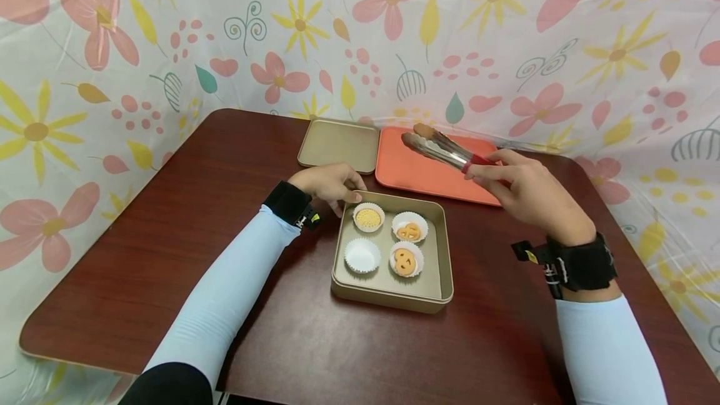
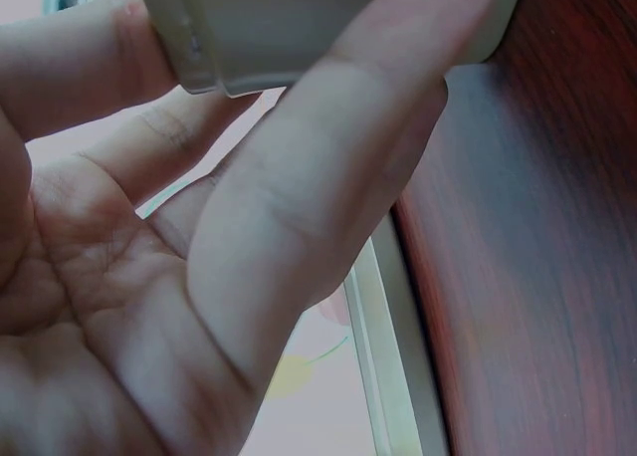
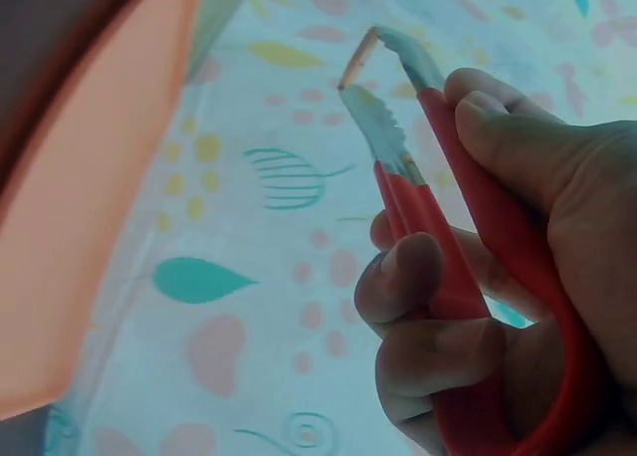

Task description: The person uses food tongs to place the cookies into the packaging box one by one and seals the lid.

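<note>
The right hand (image 1: 529,197) grips silver metal tongs with red handles (image 1: 445,150), raised in the head view over the flat orange rectangular tray (image 1: 413,174), at 1 o'clock from the gold square metal box (image 1: 392,299). Their tips look clamped on a thin brown piece, probably a cookie (image 1: 424,131). The tongs point to roughly 10 o'clock, long axis running 4 to 10. The left hand (image 1: 329,183) pinches the box's 11 o'clock corner. The step in hand looks like moving cookies into cups: 3 are filled, and the bare white fluted paper cup (image 1: 362,255) sits at 8 o'clock inside. The next move likely calls for swinging the tips toward 7 o'clock, lowering, then releasing.
</note>
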The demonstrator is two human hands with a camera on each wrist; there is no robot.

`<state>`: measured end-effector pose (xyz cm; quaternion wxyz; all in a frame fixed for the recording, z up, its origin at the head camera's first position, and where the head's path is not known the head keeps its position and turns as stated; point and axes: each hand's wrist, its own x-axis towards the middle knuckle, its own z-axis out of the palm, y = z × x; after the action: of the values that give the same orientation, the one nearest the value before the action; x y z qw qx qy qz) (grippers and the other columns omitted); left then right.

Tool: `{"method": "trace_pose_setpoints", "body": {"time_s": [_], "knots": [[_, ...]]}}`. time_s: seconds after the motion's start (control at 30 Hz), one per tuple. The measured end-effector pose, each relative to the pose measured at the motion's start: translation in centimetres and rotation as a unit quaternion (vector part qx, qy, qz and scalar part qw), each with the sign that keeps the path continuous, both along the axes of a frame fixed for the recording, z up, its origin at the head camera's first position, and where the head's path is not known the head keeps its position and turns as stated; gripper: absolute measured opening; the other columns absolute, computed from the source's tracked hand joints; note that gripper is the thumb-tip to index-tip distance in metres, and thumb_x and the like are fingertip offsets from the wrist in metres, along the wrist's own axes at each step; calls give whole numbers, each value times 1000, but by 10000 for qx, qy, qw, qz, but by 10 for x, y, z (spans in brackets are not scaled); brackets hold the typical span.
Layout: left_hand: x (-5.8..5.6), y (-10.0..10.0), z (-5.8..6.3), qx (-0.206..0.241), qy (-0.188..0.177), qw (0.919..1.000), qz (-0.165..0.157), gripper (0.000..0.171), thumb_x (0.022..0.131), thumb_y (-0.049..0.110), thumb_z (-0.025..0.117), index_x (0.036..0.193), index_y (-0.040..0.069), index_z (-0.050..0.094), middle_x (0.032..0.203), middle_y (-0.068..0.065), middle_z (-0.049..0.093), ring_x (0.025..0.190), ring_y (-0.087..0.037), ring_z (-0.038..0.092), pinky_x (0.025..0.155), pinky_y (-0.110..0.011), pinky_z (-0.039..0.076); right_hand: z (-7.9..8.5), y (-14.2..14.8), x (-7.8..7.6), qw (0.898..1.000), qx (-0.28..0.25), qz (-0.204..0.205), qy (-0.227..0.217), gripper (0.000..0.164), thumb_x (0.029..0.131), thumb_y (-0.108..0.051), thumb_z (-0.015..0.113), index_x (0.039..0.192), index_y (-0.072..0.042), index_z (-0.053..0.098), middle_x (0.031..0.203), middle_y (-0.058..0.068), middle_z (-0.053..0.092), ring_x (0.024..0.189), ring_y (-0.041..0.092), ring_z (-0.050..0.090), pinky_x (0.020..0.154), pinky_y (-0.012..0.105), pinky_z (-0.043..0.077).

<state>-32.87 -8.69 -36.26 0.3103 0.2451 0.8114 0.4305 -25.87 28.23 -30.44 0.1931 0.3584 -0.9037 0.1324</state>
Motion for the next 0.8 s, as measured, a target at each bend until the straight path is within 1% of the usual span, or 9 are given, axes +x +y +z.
{"method": "trace_pose_setpoints", "body": {"time_s": [0.03,0.1,0.3,0.43,0.6,0.8], "knots": [[0,0,0,1,-4,10000,3,23,104,1,57,124,-8,63,118,-23,61,101,-32,66,79,-43,66,3,-1,3,10000,22,32,37,30,88,1,78,114,-14,80,113,9,64,77,16,57,59,28,44],[0,0,0,8,-16,10000,4,23,104,1,57,124,-8,64,118,-23,61,101,-32,65,79,-43,65,7,-2,8,9998,60,104,135,31,87,2,80,114,-13,80,113,11,63,72,14,53,59,27,44],[0,0,0,23,-18,10000,-7,22,104,1,57,123,-8,64,118,-22,61,101,-33,66,79,-44,65,19,-5,23,9986,46,428,316,36,81,7,82,111,-12,80,114,12,64,71,11,50,58,16,37],[0,-1,0,20,-11,10000,-6,22,104,1,57,123,-8,64,118,-23,61,101,-33,65,79,-44,65,23,-8,29,9984,94,506,240,38,80,6,83,112,-14,81,114,9,64,70,8,47,57,14,35],[0,-2,-1,2,13,10000,1,23,104,1,57,124,-8,63,118,-22,61,101,-33,66,78,-43,66,26,-11,36,9978,189,607,164,39,78,5,85,110,-18,81,111,4,63,74,8,47,60,14,36],[-1,-1,-1,-13,31,10000,-23,23,105,2,57,125,-7,63,120,-22,62,102,-32,67,80,-44,65,31,-14,48,9957,295,876,93,42,79,7,82,111,-21,80,115,4,65,69,3,48,59,12,36]]}}
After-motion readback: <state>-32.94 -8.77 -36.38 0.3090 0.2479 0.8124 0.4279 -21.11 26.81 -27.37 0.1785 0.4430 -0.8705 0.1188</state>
